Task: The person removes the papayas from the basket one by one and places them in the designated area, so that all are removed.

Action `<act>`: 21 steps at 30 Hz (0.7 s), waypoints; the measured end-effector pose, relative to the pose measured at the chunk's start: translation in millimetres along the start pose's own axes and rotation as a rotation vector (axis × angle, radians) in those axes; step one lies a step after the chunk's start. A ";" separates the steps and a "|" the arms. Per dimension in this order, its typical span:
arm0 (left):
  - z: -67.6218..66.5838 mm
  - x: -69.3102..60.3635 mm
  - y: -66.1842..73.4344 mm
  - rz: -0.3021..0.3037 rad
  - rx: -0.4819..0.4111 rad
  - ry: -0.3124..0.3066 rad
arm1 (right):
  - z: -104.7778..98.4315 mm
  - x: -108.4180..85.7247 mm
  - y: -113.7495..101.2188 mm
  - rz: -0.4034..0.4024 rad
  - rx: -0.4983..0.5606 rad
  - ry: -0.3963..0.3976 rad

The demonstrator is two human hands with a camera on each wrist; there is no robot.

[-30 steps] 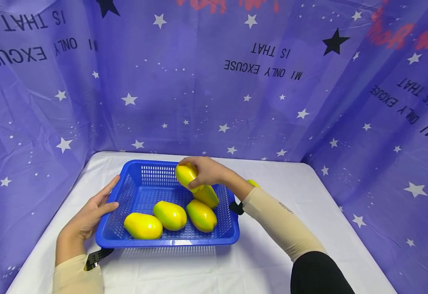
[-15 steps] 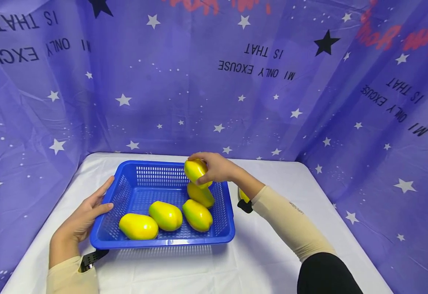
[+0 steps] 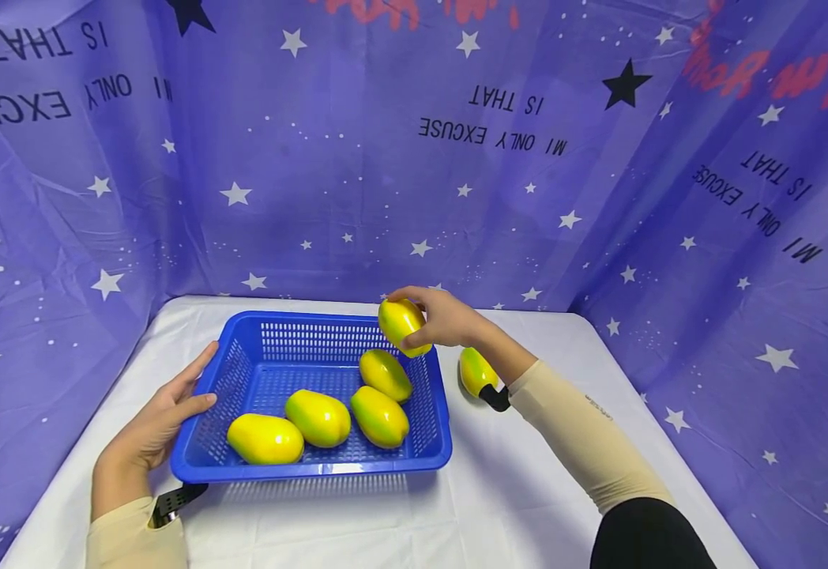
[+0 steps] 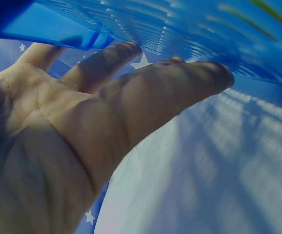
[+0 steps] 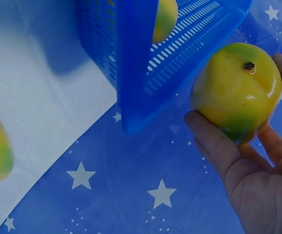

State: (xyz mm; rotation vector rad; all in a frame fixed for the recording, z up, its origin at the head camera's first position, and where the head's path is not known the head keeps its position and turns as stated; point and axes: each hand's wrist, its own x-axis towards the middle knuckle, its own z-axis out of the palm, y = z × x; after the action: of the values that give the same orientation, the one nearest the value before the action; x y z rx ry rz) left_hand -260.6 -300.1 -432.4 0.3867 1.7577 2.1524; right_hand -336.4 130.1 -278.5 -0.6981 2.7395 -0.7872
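Observation:
In the head view my right hand [image 3: 449,318] grips a glossy yellow-green papaya [image 3: 400,324] above the back right corner of the blue basket [image 3: 310,471]. The right wrist view shows its dark stem nub, with fingers and thumb round the papaya [image 5: 238,87]. Several more papayas lie in the basket, among them one papaya [image 3: 385,375] near the right wall and another papaya [image 3: 265,439] at the front left. My left hand [image 3: 154,423] rests against the basket's left side, thumb at the rim. In the left wrist view the left hand's [image 4: 82,122] fingers look mostly straight beside the basket wall.
One papaya [image 3: 476,371] lies on the white tablecloth [image 3: 521,490] right of the basket, partly behind a black wrist mount [image 3: 495,397]. A purple star-printed curtain [image 3: 357,197] stands around the back and sides of the table.
My right hand has moved right and slightly back with the papaya, from over the basket's inside to its back right corner. The papaya outside has come into fuller view. The left hand stays at the basket.

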 end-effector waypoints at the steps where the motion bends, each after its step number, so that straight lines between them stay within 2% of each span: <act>1: 0.1 -0.2 0.3 -0.002 -0.003 -0.003 | -0.5 -1.1 1.3 0.008 0.001 0.005; 11: 0.6 -0.8 -0.3 -0.004 -0.040 -0.021 | -11.0 -14.9 16.5 0.049 0.010 0.056; 21: 0.6 -0.1 0.4 -0.008 -0.019 -0.006 | -25.3 -31.3 42.8 0.091 0.043 0.118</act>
State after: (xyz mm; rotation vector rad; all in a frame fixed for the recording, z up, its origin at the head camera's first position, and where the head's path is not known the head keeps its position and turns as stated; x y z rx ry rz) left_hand -260.2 -299.7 -431.9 0.3806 1.7322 2.1588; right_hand -333.8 188.9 -278.6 -0.5297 2.8268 -0.8907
